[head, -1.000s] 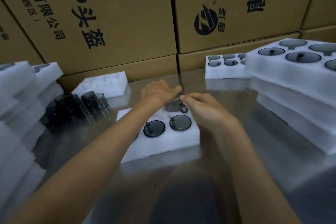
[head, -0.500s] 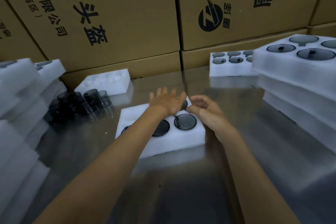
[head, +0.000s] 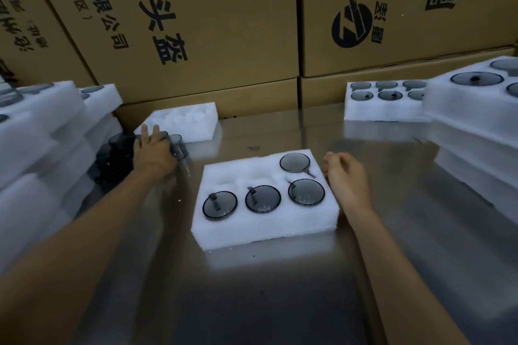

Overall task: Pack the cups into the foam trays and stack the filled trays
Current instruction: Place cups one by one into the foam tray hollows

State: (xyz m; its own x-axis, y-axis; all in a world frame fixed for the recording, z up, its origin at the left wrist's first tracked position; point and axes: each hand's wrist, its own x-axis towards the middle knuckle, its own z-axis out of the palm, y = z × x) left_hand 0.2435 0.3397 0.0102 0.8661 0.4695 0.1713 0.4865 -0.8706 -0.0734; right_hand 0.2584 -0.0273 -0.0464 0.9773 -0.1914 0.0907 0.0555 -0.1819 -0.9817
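Nearest on the steel table (head: 280,302), a white foam tray (head: 263,228) lying flat, long axis running left to right and skewed a little, right end farther away. Four smoky grey translucent cups sunk in its sockets, open round mouths facing up: three along the near row (head: 220,204) (head: 263,198) (head: 306,192), one at the far right corner (head: 295,162), its thin handle pointing toward the near right; two far sockets bare. Just beside the tray's right edge, the right hand (head: 347,179), fingers loosely curled and holding nothing — touching the foam or not, cannot tell. Farther left, the left hand (head: 154,151) laid over a cluster of loose dark cups (head: 120,154), fingers extended over one of them; whether gripping, cannot tell. Behind that cluster, an empty foam tray (head: 182,120), long axis left to right. At the far left, blurred stacks of foam trays (head: 42,131); at the right, a stack of filled trays (head: 473,120) with one more filled tray (head: 384,106) behind — cups mouth-up in it. Farthest back, a wall of printed cardboard boxes (head: 224,22).
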